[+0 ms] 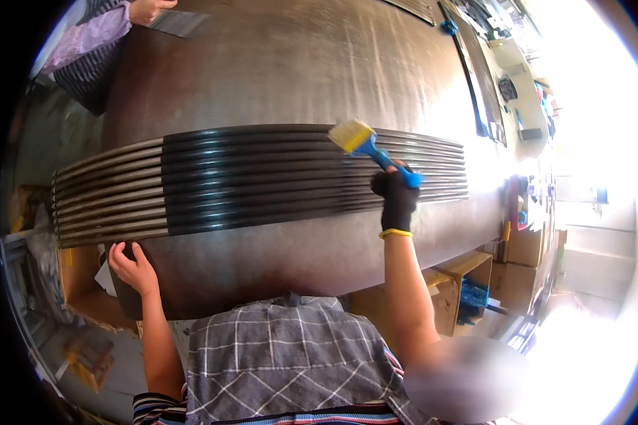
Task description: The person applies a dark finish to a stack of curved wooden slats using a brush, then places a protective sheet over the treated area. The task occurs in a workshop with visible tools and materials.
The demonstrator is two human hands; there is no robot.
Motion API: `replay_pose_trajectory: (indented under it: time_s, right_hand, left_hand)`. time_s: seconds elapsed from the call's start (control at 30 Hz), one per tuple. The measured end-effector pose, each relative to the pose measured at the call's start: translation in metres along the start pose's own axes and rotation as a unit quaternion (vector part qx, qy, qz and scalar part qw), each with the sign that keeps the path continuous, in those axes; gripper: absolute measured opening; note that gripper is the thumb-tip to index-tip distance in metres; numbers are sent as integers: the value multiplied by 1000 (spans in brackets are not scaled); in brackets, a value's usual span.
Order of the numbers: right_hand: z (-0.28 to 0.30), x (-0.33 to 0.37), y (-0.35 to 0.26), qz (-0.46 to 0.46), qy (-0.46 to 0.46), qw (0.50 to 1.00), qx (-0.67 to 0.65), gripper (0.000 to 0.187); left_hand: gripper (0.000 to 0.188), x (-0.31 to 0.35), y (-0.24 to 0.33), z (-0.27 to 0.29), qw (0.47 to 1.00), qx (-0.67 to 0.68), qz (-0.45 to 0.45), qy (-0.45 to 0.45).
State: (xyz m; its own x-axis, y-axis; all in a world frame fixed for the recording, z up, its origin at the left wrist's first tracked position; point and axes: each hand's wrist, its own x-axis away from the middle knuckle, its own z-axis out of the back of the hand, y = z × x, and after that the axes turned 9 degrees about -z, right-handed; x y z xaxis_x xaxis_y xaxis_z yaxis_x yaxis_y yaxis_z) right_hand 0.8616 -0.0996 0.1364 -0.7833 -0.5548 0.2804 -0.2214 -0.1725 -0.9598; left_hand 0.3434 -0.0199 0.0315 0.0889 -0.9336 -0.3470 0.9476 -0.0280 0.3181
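My right hand point(398, 193), in a black glove with a yellow cuff, grips the blue handle of a paintbrush point(365, 142). Its pale bristles point up and left, above the far side of a row of long slim rods point(262, 173). These rods lie side by side across the table point(262, 258); their middle stretch is glossy black, while the left part looks lighter and metallic. At the table's near left edge rests my bare left hand point(136, 269), fingers apart, just below the rods' lower side. Nothing shows in it.
At the far left, another person's hand point(147, 10) holds a flat thin strip bundle point(177, 23) over the table. Cardboard boxes point(468, 273) stand below the table's right side, with another box point(85, 283) at the left. A long dark bar point(468, 78) lies along the right edge.
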Motion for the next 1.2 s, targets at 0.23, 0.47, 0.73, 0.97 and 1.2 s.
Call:
replay_pose_trajectory:
  time_s: [0.23, 0.47, 0.73, 0.97, 1.2]
  right_hand:
    - [121, 24, -17, -37, 259, 965, -32, 18]
    - [67, -30, -12, -74, 215, 968, -108, 19]
    - [122, -4, -33, -21, 241, 968, -62, 13]
    - [152, -13, 5, 132, 211, 638, 729, 21]
    - [146, 63, 4, 12, 219, 968, -120, 18]
  left_hand:
    - [37, 6, -9, -6, 997, -9, -60, 56]
    - [49, -6, 22, 10, 993, -26, -113, -13]
    - [51, -2, 7, 0, 992, -28, -124, -4]
    - [52, -5, 12, 0, 990, -9, -143, 11]
    - [52, -1, -1, -7, 992, -29, -125, -5]
